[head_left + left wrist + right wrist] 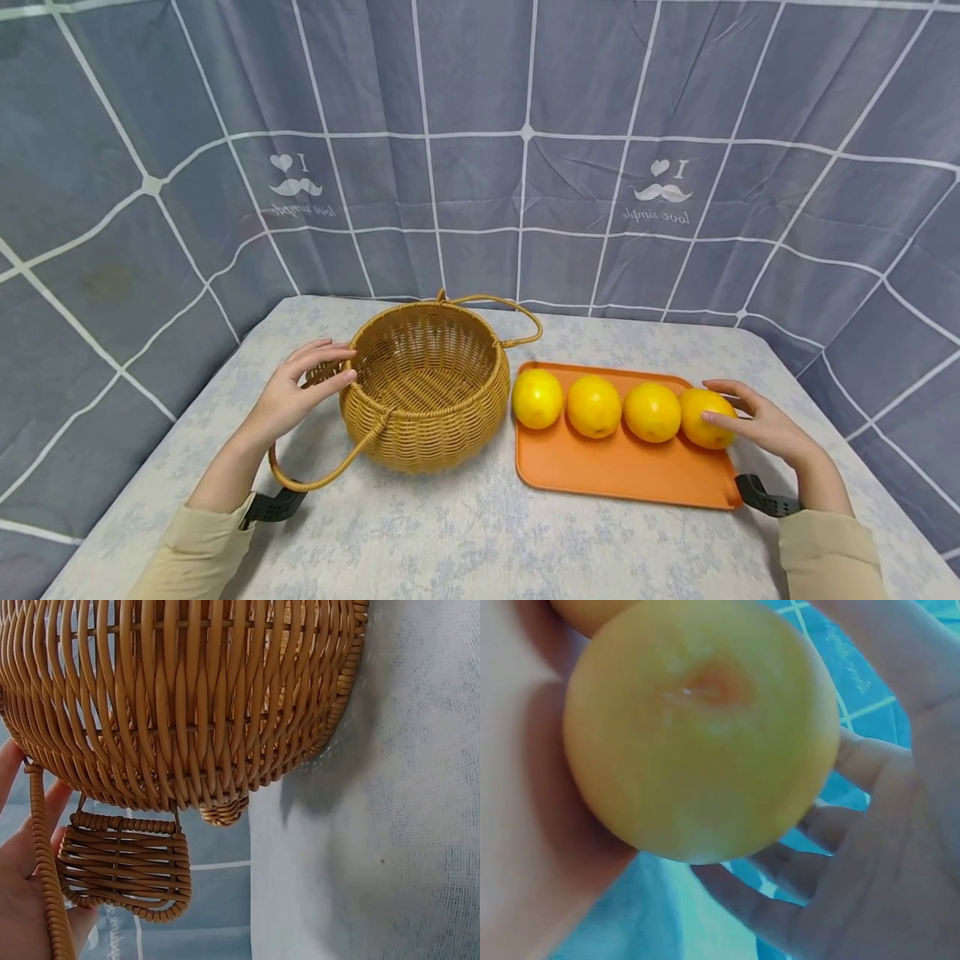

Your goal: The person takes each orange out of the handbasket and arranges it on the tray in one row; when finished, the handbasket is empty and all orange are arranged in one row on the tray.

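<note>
A round wicker basket with two looped handles stands left of the middle in the head view. My left hand is at its left rim, its fingers fairly straight and the fingertips touching the rim. A small woven flap hangs by that hand in the left wrist view. My right hand holds the rightmost orange, thumb on the near side and fingers round the far side. That orange is at the right end of a row of several oranges on an orange tray.
A pale floral cloth covers the table. Behind it hangs a grey-blue curtain with white grid lines. One basket handle sticks out to the near left, the other to the far right.
</note>
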Action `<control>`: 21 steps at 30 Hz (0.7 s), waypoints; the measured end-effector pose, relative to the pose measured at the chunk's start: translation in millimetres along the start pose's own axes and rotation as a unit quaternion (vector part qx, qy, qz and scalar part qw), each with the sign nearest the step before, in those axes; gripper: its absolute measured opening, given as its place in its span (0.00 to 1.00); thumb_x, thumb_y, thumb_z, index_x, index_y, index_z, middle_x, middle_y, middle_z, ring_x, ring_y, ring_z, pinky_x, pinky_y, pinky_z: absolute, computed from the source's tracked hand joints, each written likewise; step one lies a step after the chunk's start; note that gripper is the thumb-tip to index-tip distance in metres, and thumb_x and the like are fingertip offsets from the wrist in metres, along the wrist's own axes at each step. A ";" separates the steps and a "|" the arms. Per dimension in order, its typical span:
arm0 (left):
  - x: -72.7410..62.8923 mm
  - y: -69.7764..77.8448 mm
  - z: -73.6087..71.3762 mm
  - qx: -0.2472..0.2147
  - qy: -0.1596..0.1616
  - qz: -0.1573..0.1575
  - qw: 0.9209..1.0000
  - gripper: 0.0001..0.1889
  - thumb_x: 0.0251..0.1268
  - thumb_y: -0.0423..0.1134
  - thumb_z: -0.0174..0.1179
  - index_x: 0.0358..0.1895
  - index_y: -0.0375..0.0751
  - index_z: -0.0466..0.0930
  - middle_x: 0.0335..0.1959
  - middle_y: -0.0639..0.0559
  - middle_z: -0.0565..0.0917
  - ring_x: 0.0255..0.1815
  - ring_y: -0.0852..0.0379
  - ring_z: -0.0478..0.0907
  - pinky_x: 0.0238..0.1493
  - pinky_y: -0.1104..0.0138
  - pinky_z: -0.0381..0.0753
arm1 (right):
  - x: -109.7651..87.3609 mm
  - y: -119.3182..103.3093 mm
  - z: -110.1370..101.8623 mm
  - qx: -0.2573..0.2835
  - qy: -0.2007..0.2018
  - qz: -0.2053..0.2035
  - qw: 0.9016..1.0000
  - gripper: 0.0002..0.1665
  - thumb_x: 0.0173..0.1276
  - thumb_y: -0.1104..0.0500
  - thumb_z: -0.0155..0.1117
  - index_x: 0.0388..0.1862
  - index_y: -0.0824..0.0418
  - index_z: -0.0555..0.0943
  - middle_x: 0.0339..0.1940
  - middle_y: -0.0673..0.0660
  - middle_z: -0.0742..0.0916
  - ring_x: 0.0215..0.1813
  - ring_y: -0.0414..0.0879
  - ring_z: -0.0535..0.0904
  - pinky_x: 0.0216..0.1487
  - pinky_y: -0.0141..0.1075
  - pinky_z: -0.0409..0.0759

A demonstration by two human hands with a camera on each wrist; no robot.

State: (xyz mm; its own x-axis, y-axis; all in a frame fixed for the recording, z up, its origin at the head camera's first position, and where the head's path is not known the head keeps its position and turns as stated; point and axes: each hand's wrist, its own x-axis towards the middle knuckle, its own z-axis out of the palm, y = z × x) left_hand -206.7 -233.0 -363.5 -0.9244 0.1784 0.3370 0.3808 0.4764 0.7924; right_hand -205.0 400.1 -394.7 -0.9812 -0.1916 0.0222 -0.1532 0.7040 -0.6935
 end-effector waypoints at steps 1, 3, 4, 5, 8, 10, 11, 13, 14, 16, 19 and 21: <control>-0.3 -0.6 -0.2 0.003 0.000 0.000 1.000 0.19 0.63 0.44 0.62 0.55 0.43 0.79 0.64 0.46 0.69 0.71 0.47 0.51 0.62 0.38 0.52 | 0.4 -0.2 0.6 0.000 0.004 -0.002 1.000 0.36 0.68 0.52 0.59 0.68 0.68 0.60 0.64 0.72 0.66 0.63 0.73 0.58 0.53 0.71 0.59; -0.8 -1.5 -0.8 0.009 -0.001 -0.003 1.000 0.20 0.62 0.45 0.62 0.56 0.43 0.79 0.64 0.48 0.69 0.71 0.47 0.52 0.62 0.39 0.53 | 1.4 -0.9 2.0 -0.003 0.012 -0.014 1.000 0.35 0.68 0.52 0.59 0.67 0.69 0.61 0.64 0.73 0.67 0.63 0.72 0.58 0.54 0.70 0.59; -1.0 -1.8 -1.2 0.011 -0.003 -0.003 1.000 0.20 0.62 0.45 0.62 0.56 0.42 0.79 0.64 0.48 0.69 0.71 0.47 0.52 0.62 0.39 0.53 | 2.0 -1.3 2.7 -0.006 0.016 -0.017 1.000 0.35 0.68 0.52 0.59 0.67 0.69 0.61 0.63 0.73 0.67 0.63 0.71 0.59 0.55 0.69 0.60; -1.0 -2.0 -1.8 0.015 -0.004 -0.004 1.000 0.20 0.62 0.46 0.62 0.56 0.43 0.78 0.64 0.49 0.69 0.71 0.48 0.52 0.62 0.39 0.53 | 2.6 -2.1 3.1 -0.011 0.020 -0.021 1.000 0.35 0.68 0.52 0.59 0.67 0.70 0.61 0.63 0.72 0.67 0.63 0.70 0.59 0.56 0.69 0.60; -0.1 -1.4 -3.8 0.023 -0.010 0.000 1.000 0.21 0.62 0.47 0.62 0.57 0.43 0.78 0.64 0.49 0.70 0.70 0.48 0.53 0.63 0.39 0.53 | 4.8 -5.7 3.1 -0.021 0.028 -0.031 0.999 0.35 0.69 0.53 0.59 0.66 0.70 0.62 0.63 0.72 0.67 0.63 0.68 0.59 0.58 0.67 0.60; 0.7 -0.4 -5.5 0.031 -0.014 0.006 0.999 0.21 0.63 0.47 0.62 0.57 0.42 0.78 0.64 0.48 0.70 0.70 0.47 0.53 0.63 0.39 0.52 | 6.4 -9.5 2.3 -0.025 0.029 -0.034 0.999 0.35 0.68 0.52 0.60 0.67 0.69 0.62 0.63 0.72 0.67 0.64 0.68 0.59 0.58 0.66 0.59; 1.0 0.3 -6.3 0.035 -0.016 0.009 0.999 0.21 0.63 0.47 0.62 0.56 0.42 0.78 0.63 0.48 0.71 0.70 0.46 0.54 0.63 0.39 0.52 | 7.2 -11.7 1.7 -0.026 0.029 -0.036 0.999 0.35 0.68 0.52 0.60 0.67 0.68 0.62 0.63 0.72 0.67 0.64 0.68 0.59 0.58 0.66 0.59; 1.6 2.0 -8.2 0.043 -0.021 0.017 0.999 0.21 0.63 0.46 0.62 0.56 0.42 0.79 0.63 0.47 0.71 0.70 0.45 0.55 0.63 0.39 0.52 | 9.0 -16.5 0.8 -0.029 0.028 -0.045 0.998 0.35 0.68 0.52 0.61 0.67 0.68 0.62 0.63 0.72 0.67 0.64 0.69 0.59 0.59 0.66 0.59; 1.9 2.9 -9.4 0.048 -0.024 0.020 0.998 0.20 0.63 0.46 0.62 0.56 0.42 0.79 0.63 0.47 0.71 0.70 0.45 0.55 0.63 0.39 0.52 | 10.0 -19.0 0.5 -0.037 0.027 -0.048 0.998 0.35 0.67 0.51 0.61 0.67 0.67 0.63 0.63 0.72 0.67 0.64 0.69 0.59 0.59 0.66 0.59; 2.4 4.8 -12.3 0.059 -0.032 0.024 0.997 0.20 0.63 0.47 0.61 0.56 0.43 0.79 0.63 0.47 0.71 0.70 0.44 0.55 0.63 0.39 0.52 | 11.5 -24.1 0.0 -0.062 0.026 -0.051 0.996 0.37 0.66 0.49 0.63 0.66 0.66 0.63 0.63 0.71 0.67 0.63 0.69 0.60 0.57 0.66 0.59; 3.6 8.1 -17.6 0.075 -0.052 0.025 0.995 0.20 0.64 0.47 0.60 0.56 0.45 0.79 0.65 0.47 0.69 0.70 0.45 0.54 0.63 0.38 0.52 | 14.0 -31.6 -0.4 -0.107 0.027 -0.063 0.992 0.39 0.63 0.47 0.65 0.65 0.65 0.65 0.63 0.70 0.68 0.62 0.68 0.61 0.56 0.67 0.61; 4.6 9.9 -21.4 0.084 -0.064 0.026 0.994 0.20 0.64 0.48 0.60 0.57 0.46 0.79 0.66 0.47 0.68 0.71 0.44 0.54 0.63 0.38 0.53 | 15.2 -37.1 -1.0 -0.135 0.027 -0.071 0.988 0.40 0.61 0.45 0.67 0.65 0.65 0.66 0.63 0.70 0.69 0.62 0.68 0.61 0.55 0.68 0.61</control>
State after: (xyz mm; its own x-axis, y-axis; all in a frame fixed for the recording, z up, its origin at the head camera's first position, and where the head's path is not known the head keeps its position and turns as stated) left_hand -206.7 -245.9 -343.3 -0.9028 0.3087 0.2994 0.4290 0.5988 0.6763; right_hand -214.4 371.7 -367.9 -0.9511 -0.2703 0.1496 -0.3089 0.8308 -0.4630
